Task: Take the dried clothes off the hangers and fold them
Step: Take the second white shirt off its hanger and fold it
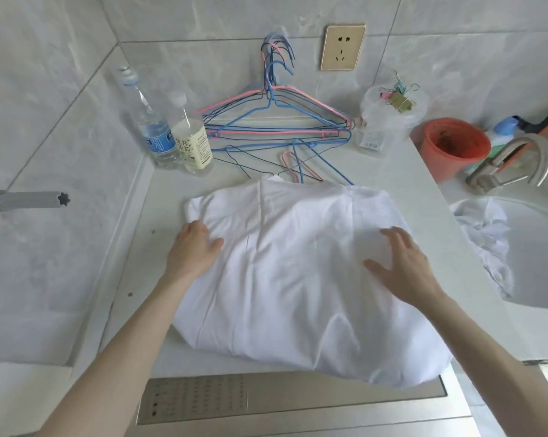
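White garment [297,279] lies partly folded on the bench [401,184], in front of a pile of wire hangers [275,127] leaning against the tiled wall. Both hands rest flat on it with fingers spread, the left hand [193,247] at its left edge, the right hand [405,263] on its right half. Another white cloth [487,241] hangs into the sink [543,253].

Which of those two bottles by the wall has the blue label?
The taller bottle on the left, holding clear liquid. The shorter bottle touching it on the right has a white cap and a pale green-and-white label.
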